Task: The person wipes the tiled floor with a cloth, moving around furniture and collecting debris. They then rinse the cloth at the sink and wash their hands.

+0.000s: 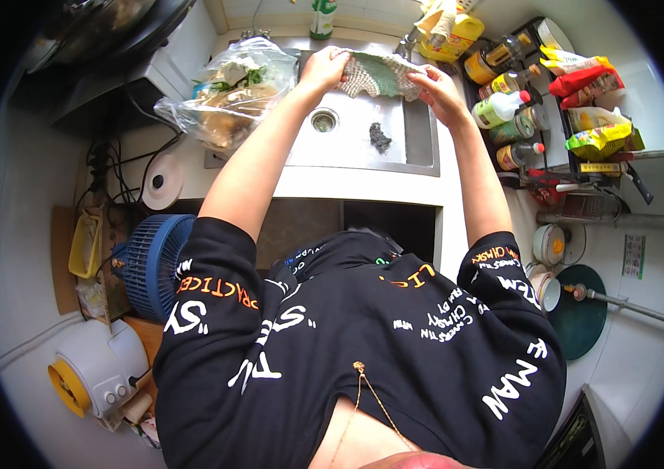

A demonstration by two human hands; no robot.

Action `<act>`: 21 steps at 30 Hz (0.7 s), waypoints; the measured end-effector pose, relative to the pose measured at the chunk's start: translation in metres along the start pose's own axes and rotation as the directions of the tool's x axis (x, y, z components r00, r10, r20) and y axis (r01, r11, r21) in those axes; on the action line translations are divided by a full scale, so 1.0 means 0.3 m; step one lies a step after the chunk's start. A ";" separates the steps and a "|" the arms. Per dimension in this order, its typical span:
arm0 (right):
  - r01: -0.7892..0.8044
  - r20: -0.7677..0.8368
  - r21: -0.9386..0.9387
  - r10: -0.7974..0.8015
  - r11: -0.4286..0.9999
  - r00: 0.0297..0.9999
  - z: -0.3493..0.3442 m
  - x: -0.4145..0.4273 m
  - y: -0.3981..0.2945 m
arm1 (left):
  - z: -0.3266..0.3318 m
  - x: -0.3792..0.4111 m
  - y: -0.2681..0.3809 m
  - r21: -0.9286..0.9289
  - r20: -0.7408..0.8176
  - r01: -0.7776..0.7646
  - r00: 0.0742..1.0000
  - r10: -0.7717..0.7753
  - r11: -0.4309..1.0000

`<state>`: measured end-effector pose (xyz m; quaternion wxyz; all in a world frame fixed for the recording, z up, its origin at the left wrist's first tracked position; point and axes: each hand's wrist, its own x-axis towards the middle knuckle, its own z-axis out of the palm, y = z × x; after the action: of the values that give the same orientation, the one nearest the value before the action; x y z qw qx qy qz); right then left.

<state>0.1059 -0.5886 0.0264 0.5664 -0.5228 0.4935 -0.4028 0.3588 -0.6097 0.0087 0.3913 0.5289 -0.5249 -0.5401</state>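
A green and beige checked cloth is stretched between my two hands above the steel sink. My left hand grips its left end, and my right hand pinches the right end between thumb and fingers. Below the cloth lies the basin floor with a round drain strainer. To the right of the drain sits a small clump of dark, wet-looking scraps. Left of my left hand, a clear plastic bag full of food scraps and green leaves rests on the sink's left side.
Several sauce bottles and food packets crowd a rack at the right, where a knife hangs. A yellow jug and a green bottle stand behind the sink. Cables and a blue fan are at the left.
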 end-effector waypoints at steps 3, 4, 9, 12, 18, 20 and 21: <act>0.038 0.005 0.270 -0.040 0.962 0.999 -0.009 0.004 0.067 | 0.019 -0.003 -0.021 -0.060 0.020 0.054 0.998 -0.053 0.997; 0.068 -0.014 0.305 -0.067 0.950 0.998 -0.011 0.009 0.085 | 0.027 0.000 -0.034 -0.073 0.027 0.068 0.997 -0.066 0.995; 0.038 -0.088 0.253 -0.016 0.967 0.996 -0.012 0.008 0.107 | 0.046 -0.003 -0.089 -0.205 -0.041 0.068 0.996 -0.078 0.976; 0.020 -0.164 0.038 -0.013 0.999 0.986 -0.023 0.022 0.134 | 0.052 0.011 -0.128 -0.203 -0.107 0.076 0.989 -0.100 0.976; 0.047 -0.189 0.077 -0.032 0.996 0.982 -0.012 0.003 0.162 | 0.051 0.036 -0.208 0.033 -0.121 -0.130 0.984 0.133 0.991; 0.008 -0.172 0.103 0.009 0.995 0.985 -0.008 -0.007 0.169 | 0.058 0.022 -0.204 -0.089 -0.055 -0.067 0.997 0.062 0.994; -0.011 -0.162 0.115 0.029 0.993 0.986 -0.007 -0.011 0.173 | 0.061 0.014 -0.201 -0.137 -0.027 -0.025 0.999 0.022 0.990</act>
<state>0.1001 -0.5792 -0.0244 0.5571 -0.4499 0.5195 -0.4661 0.3482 -0.6022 -0.0532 0.4397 0.5013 -0.4877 -0.5635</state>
